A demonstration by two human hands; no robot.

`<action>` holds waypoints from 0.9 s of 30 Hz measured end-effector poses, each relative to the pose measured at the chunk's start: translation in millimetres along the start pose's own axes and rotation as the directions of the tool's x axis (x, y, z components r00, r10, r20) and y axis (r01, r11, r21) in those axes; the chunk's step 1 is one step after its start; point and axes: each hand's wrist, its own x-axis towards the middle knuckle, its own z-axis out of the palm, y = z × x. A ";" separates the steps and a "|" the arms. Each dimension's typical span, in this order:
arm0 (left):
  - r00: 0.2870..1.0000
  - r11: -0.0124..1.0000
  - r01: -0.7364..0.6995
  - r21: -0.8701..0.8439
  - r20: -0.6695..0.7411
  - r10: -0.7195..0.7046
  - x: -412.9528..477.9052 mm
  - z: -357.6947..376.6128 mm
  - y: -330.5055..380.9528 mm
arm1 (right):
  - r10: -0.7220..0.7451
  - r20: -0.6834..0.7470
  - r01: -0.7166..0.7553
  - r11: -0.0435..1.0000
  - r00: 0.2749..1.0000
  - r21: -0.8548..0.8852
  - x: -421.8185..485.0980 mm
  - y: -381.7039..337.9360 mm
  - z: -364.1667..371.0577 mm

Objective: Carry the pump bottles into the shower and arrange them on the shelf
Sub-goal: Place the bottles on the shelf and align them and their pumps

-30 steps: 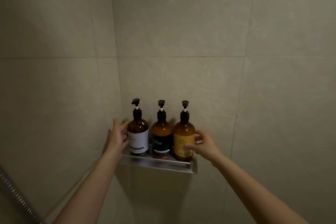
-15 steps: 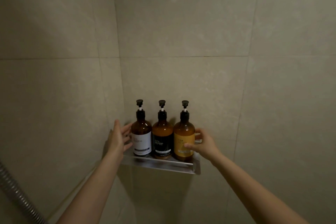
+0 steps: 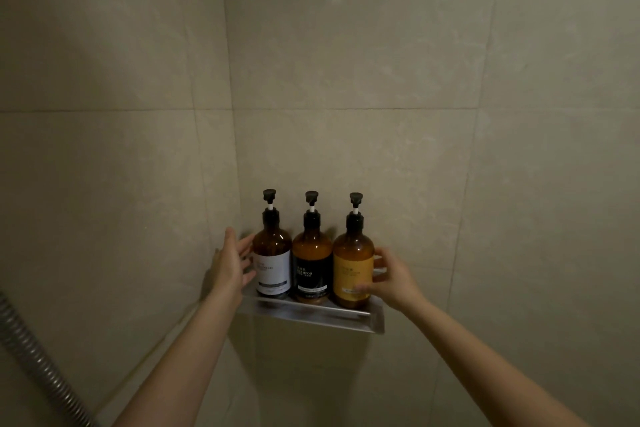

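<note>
Three amber pump bottles stand upright in a row on a metal corner shelf point(image 3: 311, 318): a white-label bottle point(image 3: 273, 267), a black-label bottle point(image 3: 311, 270) and a yellow-label bottle point(image 3: 353, 274). Neighbouring bottles touch or nearly touch. My left hand point(image 3: 230, 263) is at the left side of the white-label bottle, fingers spread, with the fingertips against or just off the glass. My right hand point(image 3: 393, 279) wraps the right side of the yellow-label bottle, with the thumb on its label.
Beige tiled walls meet in a corner just left of the shelf. A ribbed metal shower hose point(image 3: 38, 360) runs diagonally at the lower left. A thin rail point(image 3: 156, 350) slants down along the left wall below the shelf.
The white-label bottle has slid right, closing the gap to the black-label bottle. My left hand followed it and its fingers have spread. My right hand stays on the yellow-label bottle.
</note>
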 end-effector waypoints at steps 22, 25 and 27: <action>0.939 0.915 -0.241 0.323 -0.162 0.305 -15.0 3.3 3.2 | 0.063 0.109 -0.052 0.994 0.992 -0.099 12.1 -23.4 -32.8; 0.821 0.784 -0.435 0.444 -0.163 0.547 -28.9 11.8 -2.1 | -0.112 -0.148 0.114 0.993 0.983 0.007 22.8 -62.0 -61.4; 0.755 0.702 -0.507 0.500 -0.136 0.642 -36.4 20.7 -7.0 | -0.275 -0.218 0.283 0.959 0.936 0.006 30.9 -97.2 -74.7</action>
